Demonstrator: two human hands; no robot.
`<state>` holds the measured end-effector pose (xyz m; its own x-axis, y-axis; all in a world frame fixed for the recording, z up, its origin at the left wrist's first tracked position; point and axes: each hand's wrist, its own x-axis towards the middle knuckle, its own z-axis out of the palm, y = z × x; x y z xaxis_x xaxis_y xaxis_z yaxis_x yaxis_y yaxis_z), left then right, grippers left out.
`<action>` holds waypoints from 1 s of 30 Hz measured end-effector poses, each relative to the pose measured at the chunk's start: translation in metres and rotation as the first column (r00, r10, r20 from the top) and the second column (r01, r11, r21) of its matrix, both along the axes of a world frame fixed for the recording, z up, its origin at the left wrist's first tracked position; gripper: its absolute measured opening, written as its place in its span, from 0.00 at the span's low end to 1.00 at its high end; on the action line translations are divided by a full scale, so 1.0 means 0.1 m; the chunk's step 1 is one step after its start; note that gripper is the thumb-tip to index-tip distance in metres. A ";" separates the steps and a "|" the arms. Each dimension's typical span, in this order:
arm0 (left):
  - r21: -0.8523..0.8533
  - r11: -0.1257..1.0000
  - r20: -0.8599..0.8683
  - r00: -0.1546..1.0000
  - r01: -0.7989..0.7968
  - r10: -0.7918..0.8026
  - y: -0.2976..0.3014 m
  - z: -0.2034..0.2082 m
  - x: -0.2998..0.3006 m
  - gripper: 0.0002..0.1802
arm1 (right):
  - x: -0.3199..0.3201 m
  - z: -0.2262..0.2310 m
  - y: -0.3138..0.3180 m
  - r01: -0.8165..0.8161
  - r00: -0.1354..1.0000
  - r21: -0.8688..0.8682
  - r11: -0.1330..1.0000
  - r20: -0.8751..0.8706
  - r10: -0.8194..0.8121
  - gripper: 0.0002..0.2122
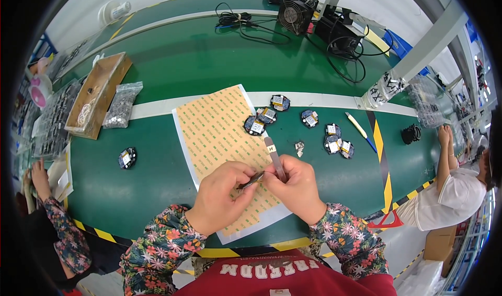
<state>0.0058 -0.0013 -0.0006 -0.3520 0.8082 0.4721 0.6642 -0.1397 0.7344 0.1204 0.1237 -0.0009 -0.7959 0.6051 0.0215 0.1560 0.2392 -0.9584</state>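
My left hand (220,192) pinches a small dark round circuit board (251,180), held tilted above the sheet. My right hand (297,187) is closed round grey metal tweezers (277,162) with a white label; its fingertips meet the board's right edge. Much of the board and the tweezers' tips are hidden by my fingers. Beneath both hands lies a tan adhesive sheet (212,126) with rows of small green marks. Beyond it sit more round circuit boards with white labels, one cluster (256,124) at the sheet's edge and another (334,141) to the right.
A wooden box (99,94) and a bag of small grey parts (123,107) stand left, near a lone board (127,158). Right are crumpled scraps (299,148), a utility knife (358,126), a black roll (411,134) and a post (429,40). A fan (297,16) stands behind; co-workers sit either side.
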 end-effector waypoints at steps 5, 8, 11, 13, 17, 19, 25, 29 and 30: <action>-0.010 0.999 0.408 0.912 -0.032 0.033 0.02 -0.07 0.02 0.11 | -0.01 -0.03 0.01 -0.031 0.999 -0.078 0.996 -0.016 0.030 0.01; 0.037 0.998 0.666 0.746 -0.053 0.015 0.03 -0.09 0.01 0.10 | -0.01 0.01 0.02 -0.063 0.998 -0.118 0.991 -0.013 0.062 0.01; 0.071 0.997 0.800 0.599 -0.040 -0.033 0.04 -0.10 -0.03 0.10 | 0.01 -0.01 0.04 -0.109 0.994 -0.149 0.983 -0.028 0.107 0.01; 0.081 0.996 0.841 0.539 -0.036 -0.049 0.04 -0.10 -0.07 0.10 | 0.01 -0.02 0.05 -0.141 0.989 -0.165 0.976 -0.056 0.134 0.02; 0.005 1.000 0.909 0.417 0.001 -0.005 0.04 -0.09 -0.12 0.08 | 0.01 0.00 0.06 -0.194 0.971 -0.250 0.949 -0.184 0.150 0.03; -0.021 1.000 0.931 0.364 -0.005 0.022 0.04 -0.07 -0.12 0.07 | 0.02 0.02 0.07 -0.203 0.964 -0.259 0.944 -0.221 0.147 0.04; -0.031 0.999 0.963 0.269 0.009 0.028 0.05 -0.07 -0.15 0.07 | 0.01 0.08 0.07 -0.198 0.966 -0.328 0.924 -0.228 0.126 0.04; -0.038 0.999 0.965 0.262 0.010 0.034 0.04 -0.08 -0.19 0.07 | 0.02 0.08 0.07 -0.234 0.955 -0.387 0.892 -0.261 0.138 0.04; -0.033 0.999 0.969 0.244 0.004 0.031 0.04 -0.09 -0.20 0.07 | 0.02 0.08 0.07 -0.222 0.960 -0.407 0.886 -0.249 0.127 0.04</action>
<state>-0.0138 0.0022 -0.0095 -0.5407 0.8022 -0.2531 -0.5508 -0.1102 0.8274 0.1226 0.1312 0.0073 -0.8952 0.4447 -0.0298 -0.0649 -0.1963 -0.9784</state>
